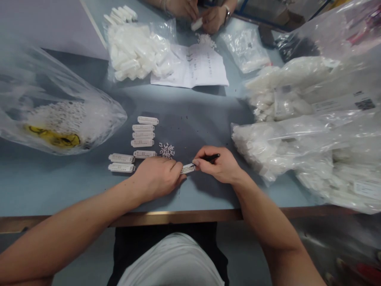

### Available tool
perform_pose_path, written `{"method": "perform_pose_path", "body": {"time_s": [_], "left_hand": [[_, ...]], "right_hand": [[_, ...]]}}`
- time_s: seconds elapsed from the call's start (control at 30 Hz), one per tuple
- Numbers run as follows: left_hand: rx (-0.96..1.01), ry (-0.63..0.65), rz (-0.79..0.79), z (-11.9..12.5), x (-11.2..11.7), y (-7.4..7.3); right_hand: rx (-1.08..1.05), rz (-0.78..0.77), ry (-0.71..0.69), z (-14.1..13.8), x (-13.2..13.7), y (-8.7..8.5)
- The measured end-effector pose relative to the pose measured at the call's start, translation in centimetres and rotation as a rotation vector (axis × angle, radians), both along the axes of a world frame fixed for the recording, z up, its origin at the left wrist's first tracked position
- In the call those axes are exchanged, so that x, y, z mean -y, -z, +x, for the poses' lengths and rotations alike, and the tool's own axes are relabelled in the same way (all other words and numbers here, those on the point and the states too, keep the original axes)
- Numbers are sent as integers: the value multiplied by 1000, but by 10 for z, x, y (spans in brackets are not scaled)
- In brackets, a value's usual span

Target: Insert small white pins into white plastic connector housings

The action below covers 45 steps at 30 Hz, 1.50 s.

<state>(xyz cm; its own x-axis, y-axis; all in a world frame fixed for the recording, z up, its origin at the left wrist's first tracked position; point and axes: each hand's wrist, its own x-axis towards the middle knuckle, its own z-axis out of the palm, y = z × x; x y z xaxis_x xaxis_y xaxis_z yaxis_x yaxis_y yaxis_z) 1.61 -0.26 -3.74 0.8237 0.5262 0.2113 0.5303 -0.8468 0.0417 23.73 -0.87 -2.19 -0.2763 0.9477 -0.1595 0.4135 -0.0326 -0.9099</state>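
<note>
White perforated strip over blue table, one end hidden under left hand gripping it; right hand grasps black tool, tip indistinct. Label on plastic bag unreadable. Farther, paper sheet, print too small; co-worker's arms cut off above.

You face a smooth, matt blue-grey tabletop; its long brown edge strip catches a glossy streak; your slim white perforated block looks like matt plastic; the bulging clear bag at your left is glossy plastic film; the creased white sheet is matt paper.
</note>
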Motion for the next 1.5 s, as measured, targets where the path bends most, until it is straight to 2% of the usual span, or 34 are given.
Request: {"method": "perform_pose_path", "body": {"time_s": [1.1,1.5], "left_hand": [[29,33,1,1,-2,-2],[4,41,-22,0,-1,1]], "right_hand": [[46,59,11,-3,1,0],[172,204,-81,-5,2,-3]]}}
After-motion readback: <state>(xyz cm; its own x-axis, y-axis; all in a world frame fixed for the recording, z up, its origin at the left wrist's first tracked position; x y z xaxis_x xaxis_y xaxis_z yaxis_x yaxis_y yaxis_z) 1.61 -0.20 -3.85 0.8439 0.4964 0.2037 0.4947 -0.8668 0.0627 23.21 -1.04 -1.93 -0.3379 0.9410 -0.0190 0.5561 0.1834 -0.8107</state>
